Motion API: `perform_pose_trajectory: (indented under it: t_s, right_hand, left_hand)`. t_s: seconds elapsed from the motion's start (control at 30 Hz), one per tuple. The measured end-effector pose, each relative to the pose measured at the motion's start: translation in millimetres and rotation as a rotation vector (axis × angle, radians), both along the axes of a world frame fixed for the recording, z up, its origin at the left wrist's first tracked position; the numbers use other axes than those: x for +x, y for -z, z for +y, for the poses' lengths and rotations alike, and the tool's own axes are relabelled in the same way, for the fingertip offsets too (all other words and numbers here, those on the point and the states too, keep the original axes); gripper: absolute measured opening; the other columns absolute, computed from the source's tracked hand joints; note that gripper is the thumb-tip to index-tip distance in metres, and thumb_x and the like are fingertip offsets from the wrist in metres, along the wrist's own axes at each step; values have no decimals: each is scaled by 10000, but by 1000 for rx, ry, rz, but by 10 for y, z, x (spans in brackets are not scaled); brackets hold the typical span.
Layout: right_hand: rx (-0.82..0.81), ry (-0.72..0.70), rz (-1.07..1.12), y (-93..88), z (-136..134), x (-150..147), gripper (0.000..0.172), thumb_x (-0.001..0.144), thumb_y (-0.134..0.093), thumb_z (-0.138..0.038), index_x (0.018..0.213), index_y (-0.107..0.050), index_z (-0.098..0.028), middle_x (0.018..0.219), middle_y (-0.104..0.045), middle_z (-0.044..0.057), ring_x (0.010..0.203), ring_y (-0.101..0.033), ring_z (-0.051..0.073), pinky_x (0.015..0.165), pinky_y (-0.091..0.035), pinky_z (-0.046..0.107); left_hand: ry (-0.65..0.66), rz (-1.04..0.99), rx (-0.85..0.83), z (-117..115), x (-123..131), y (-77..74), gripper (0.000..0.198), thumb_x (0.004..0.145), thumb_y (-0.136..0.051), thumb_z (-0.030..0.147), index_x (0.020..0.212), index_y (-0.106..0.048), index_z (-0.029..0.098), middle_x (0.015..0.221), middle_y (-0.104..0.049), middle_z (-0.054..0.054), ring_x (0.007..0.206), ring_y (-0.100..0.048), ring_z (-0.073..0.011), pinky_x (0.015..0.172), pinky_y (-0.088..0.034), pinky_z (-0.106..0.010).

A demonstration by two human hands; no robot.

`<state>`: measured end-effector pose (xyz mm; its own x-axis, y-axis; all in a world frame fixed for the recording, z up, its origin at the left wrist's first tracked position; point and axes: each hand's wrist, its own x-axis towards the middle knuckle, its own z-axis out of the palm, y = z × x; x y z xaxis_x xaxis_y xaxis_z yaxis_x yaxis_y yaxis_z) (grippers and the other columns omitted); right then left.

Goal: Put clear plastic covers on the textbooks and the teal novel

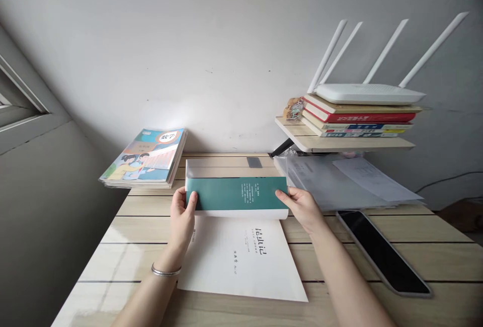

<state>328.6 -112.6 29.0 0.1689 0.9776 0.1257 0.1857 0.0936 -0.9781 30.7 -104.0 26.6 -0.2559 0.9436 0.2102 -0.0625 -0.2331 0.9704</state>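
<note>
Cover (222, 194) at the centre of the clock, green, stretched crosswise between my two hands. My left hand (182, 214) pinches its nine o'clock end, thumb flat on the green face and fingers tucked mostly out of sight; my right hand (304, 211) pinches the three o'clock end the same way. Clear film (215, 168) stands out past the cover toward twelve, and a white strip (241, 214) runs along its near edge. Toward six, a white title page (245, 266) lies on the desk (147, 221); whether the strip touches it, I cannot tell.

If I pull harder with one thumb than the other, I think the cover could skew and the film wrinkle or slide off line. Pinching too hard at the ends might dent the green edge, and letting the near side sag could crease the page.

At four o'clock the phone (383, 251) lies near my right forearm; a wide swing of that elbow could knock it. Clear sleeves (313, 181) lie between two and three, close enough for the film to catch on them if I drift right. Textbooks (145, 158) are stacked at ten, well apart from my left hand.
</note>
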Motion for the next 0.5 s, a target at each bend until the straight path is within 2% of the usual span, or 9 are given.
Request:
perform_pose_trajectory:
  t_s: [0.1,0.2,0.27,0.37,0.43,0.5]
  right_hand:
    - [86,109,-102,86,40,-23,528,691,-650,-625,494,-409,-199,488,-346,-51,515,-320,99,494,-277,250]
    - [137,139,-137,121,50,-20,542,721,-638,-600,491,-354,-201,489,-274,-63,509,-269,88,481,-237,246]
    - [134,116,-102,97,39,-13,511,719,-654,-580,497,-400,-196,489,-322,-59,508,-302,90,484,-272,241]
    - [65,-20,11,14,6,-6,376,661,-729,-535,667,-606,-180,607,-552,-11,597,-482,137,572,-414,261]
    - [7,-85,59,-38,-12,-9,409,595,-786,-505,806,-673,-172,744,-655,39,714,-574,193,667,-474,308]
    - [-24,-70,66,-66,-20,-17,425,554,-809,-504,792,-696,-169,781,-689,64,759,-607,227,716,-491,344]
  left_hand:
    - [37,-41,2,-7,-14,-3,304,772,-659,426,977,-561,223,888,-598,-3,817,-540,-145,735,-429,-248]
    - [39,-46,2,3,-12,0,299,775,-662,407,979,-562,212,893,-606,-14,826,-548,-148,753,-434,-256]
    - [29,-34,11,12,-5,3,296,780,-655,401,979,-564,202,899,-612,-27,829,-556,-153,766,-439,-268]
    - [4,-10,22,24,5,9,287,779,-648,402,964,-567,197,887,-610,-28,804,-556,-153,760,-442,-275]
    - [-8,-5,19,30,10,16,278,775,-647,401,946,-565,198,871,-606,-22,784,-549,-148,746,-439,-271]
    - [-15,-6,11,37,14,25,267,775,-645,395,933,-564,197,869,-607,-21,783,-549,-145,744,-435,-267]
